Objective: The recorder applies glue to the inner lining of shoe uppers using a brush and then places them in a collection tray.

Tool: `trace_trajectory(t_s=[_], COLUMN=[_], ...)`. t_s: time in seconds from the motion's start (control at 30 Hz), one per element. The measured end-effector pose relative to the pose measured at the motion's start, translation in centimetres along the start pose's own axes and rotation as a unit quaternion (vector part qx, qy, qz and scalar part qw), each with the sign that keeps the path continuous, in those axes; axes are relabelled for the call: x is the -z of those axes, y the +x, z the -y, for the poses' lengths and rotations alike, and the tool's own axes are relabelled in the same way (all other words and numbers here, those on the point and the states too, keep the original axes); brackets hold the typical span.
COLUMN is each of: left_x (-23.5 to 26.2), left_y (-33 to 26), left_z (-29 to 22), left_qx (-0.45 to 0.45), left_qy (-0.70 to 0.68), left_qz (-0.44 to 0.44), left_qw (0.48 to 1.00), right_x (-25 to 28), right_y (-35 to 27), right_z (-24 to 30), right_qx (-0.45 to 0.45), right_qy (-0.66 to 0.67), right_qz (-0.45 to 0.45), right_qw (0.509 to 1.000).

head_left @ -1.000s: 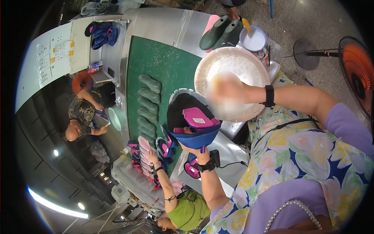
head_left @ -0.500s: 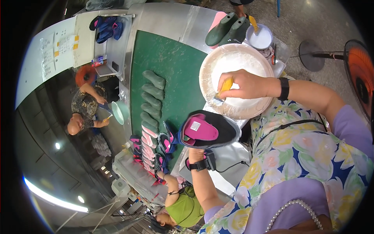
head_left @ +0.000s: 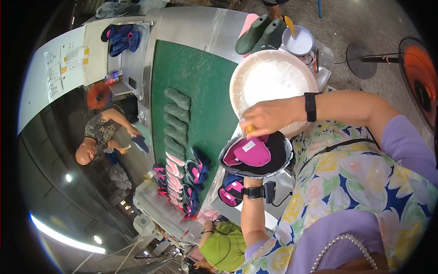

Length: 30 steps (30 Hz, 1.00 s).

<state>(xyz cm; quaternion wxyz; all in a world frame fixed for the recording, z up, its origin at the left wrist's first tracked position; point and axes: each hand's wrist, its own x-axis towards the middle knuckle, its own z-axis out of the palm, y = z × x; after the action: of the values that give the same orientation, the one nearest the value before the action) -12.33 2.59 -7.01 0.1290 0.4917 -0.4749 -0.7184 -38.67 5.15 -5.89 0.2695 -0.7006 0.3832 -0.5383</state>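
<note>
My right hand (head_left: 269, 116) is closed round the yellow handle of a brush (head_left: 250, 129), at the far edge of a dark shoe upper (head_left: 279, 153). The bristles are hidden by the hand and the upper's edge. The upper is turned open side up, showing a pink lining with a small white label and a whitish coat along its rim. From below, my left hand (head_left: 253, 181) holds it up, its fingers hidden behind it. Just beyond my right hand stands a wide pale basin (head_left: 235, 89) with white paste or liquid inside.
A green work surface (head_left: 200, 68) carries a row of shoe lasts (head_left: 175, 109), pink insoles (head_left: 173, 171) and blue-pink uppers (head_left: 197, 169). Beyond the basin are a white pot (head_left: 299, 43) with a brush and green boot-shaped lasts (head_left: 262, 34). A fan (head_left: 419, 77) stands right; two co-workers are at left.
My right hand has brought the brush from over the basin to the upper's rim. The upper has shifted slightly right and turned. A co-worker at left now holds a blue piece.
</note>
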Motion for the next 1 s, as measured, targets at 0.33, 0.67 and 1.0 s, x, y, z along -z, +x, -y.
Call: trace_trajectory(t_s=[0.33, 0.67, 1.0], left_x=[1.7, 2.3, 3.0], left_y=[-1.8, -1.8, -1.7], left_z=[-1.2, -3.1, -3.8], left_qx=[-0.036, -0.082, -0.114], left_qy=[-0.115, -0.174, -0.206], left_qz=[-0.027, -0.006, -0.003], left_qw=[0.992, 0.981, 0.972], right_x=[1.0, 0.6, 2.1], right_y=[-0.3, 1.1, -0.1], right_z=[-0.5, 1.3, 1.6], right_qx=[-0.213, -0.083, -0.102], right_qy=[0.056, 0.054, 0.026], right_qz=[0.013, -0.053, -0.028], right_qw=[0.975, 0.994, 0.994])
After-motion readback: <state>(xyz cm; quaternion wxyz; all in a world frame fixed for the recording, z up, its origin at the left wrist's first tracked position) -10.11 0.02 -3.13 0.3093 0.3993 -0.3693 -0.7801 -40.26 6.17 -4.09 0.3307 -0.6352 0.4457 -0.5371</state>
